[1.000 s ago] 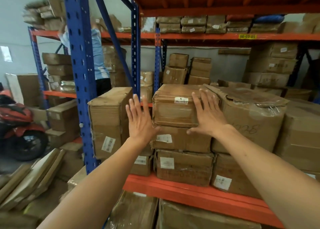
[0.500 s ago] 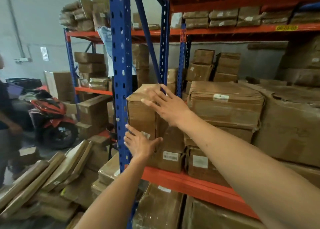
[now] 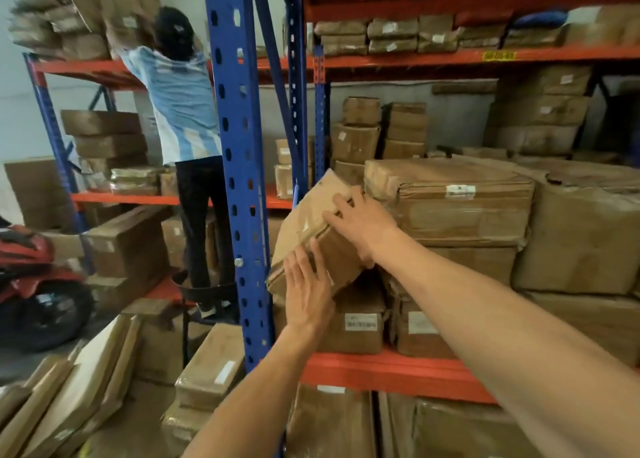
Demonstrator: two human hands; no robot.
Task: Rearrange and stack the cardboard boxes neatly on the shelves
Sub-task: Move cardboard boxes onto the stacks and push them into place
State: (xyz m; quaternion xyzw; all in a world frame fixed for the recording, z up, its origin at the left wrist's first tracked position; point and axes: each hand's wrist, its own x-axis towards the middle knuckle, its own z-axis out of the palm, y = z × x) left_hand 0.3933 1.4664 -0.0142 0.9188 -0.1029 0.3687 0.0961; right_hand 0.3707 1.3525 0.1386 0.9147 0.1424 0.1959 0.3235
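Observation:
A brown cardboard box (image 3: pixel 311 225) is tilted at the left end of the orange shelf (image 3: pixel 381 371), its top leaning toward me and left. My right hand (image 3: pixel 360 222) grips its upper right edge. My left hand (image 3: pixel 306 291) presses flat against its lower front face. It rests on a lower labelled box (image 3: pixel 356 322). To its right stands a stack of wide wrapped boxes (image 3: pixel 450 201), with a large plastic-wrapped box (image 3: pixel 585 232) beyond.
A blue upright post (image 3: pixel 239 167) stands just left of the tilted box. A person in a light blue striped shirt (image 3: pixel 180 104) stands on the neighbouring rack. Loose boxes and flat cartons (image 3: pixel 86 388) lie on the floor. A red motorbike (image 3: pixel 31 277) is at the left.
Both hands moved from the middle stack to the left box. That box stood upright half a second ago and is now tipped toward me, with my right hand on its top edge.

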